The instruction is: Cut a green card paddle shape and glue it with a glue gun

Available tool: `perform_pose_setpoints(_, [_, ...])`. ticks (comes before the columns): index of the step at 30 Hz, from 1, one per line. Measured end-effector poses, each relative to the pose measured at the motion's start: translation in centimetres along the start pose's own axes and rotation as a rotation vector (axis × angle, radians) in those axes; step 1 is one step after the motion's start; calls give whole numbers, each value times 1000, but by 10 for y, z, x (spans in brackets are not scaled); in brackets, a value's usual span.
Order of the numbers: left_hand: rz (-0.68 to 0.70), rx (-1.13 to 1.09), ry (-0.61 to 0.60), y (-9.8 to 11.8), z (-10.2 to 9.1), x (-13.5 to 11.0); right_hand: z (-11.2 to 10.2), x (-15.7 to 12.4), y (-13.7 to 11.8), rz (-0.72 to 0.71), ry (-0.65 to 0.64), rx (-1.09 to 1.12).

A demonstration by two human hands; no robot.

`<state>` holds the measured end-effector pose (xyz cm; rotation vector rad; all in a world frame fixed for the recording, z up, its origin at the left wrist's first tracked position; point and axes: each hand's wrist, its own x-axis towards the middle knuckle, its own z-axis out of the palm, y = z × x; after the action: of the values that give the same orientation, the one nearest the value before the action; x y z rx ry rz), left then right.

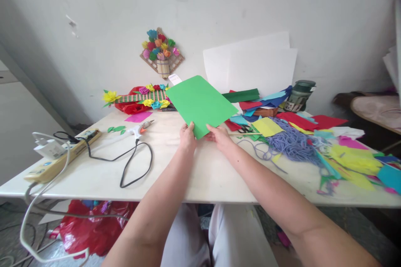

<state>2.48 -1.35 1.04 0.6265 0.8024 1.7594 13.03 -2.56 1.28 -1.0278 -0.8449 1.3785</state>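
A green sheet of paper (200, 102) is held up above the white table (203, 175), tilted away from me. My left hand (187, 137) pinches its near corner from the left. My right hand (221, 137) grips the same near edge from the right. Both hands are closed on the sheet.
A glue gun (140, 128) with a black cord lies to the left, next to a power strip (59, 154). Coloured paper scraps (354, 158) and purple yarn (291, 142) cover the right side. Paper flowers (140, 98), white sheets (260, 64) and a dark jar (300, 95) stand at the back.
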Motion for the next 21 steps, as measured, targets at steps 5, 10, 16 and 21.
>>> perform_pose_setpoints(5, [-23,12,-29,1,-1,-2,-1,-1,-5,-11,4,-10])
perform_pose_setpoints(10, [-96,3,-35,5,-4,2,-5,3,-7,-53,0,-14])
perform_pose_setpoints(16, [-150,74,-75,19,-16,12,-14,7,-7,-63,-58,-45])
perform_pose_setpoints(21, [-186,119,-107,28,-26,15,-21,11,-7,-53,-93,-94])
